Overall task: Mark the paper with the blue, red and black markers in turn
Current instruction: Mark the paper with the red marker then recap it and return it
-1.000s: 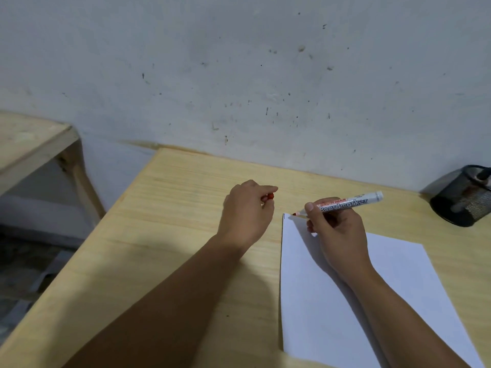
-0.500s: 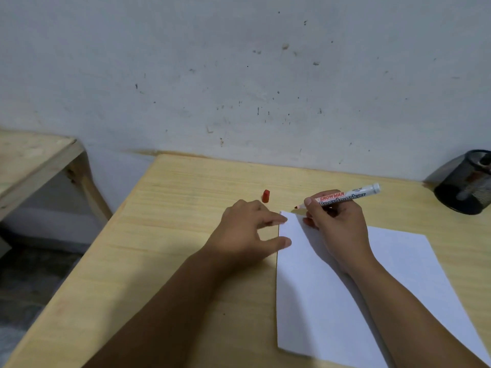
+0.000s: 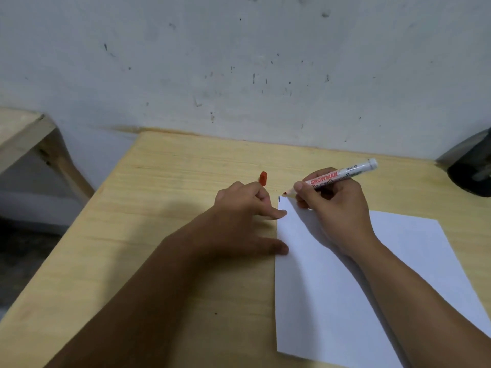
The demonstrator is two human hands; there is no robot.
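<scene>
A white sheet of paper [image 3: 332, 288] lies on the wooden table [image 3: 164, 208]. My right hand [image 3: 337, 208] grips the uncapped red marker [image 3: 342, 175], a white barrel with red lettering, its red tip just at the paper's far left corner. A short dark line shows on that corner. My left hand [image 3: 244, 216] lies flat with fingers apart, fingertips touching the paper's left edge. The marker's red cap [image 3: 263, 178] stands on the table just beyond my left hand.
A black mesh pen holder [image 3: 473, 171] stands at the table's far right, cut off by the frame edge. A second wooden table [image 3: 21, 136] is at the left, with a gap and floor between. A pale wall runs along the far edge.
My left hand set the red cap down on the table, then moved back and flattened against the paper's left edge. My right hand kept the marker at the paper's corner.
</scene>
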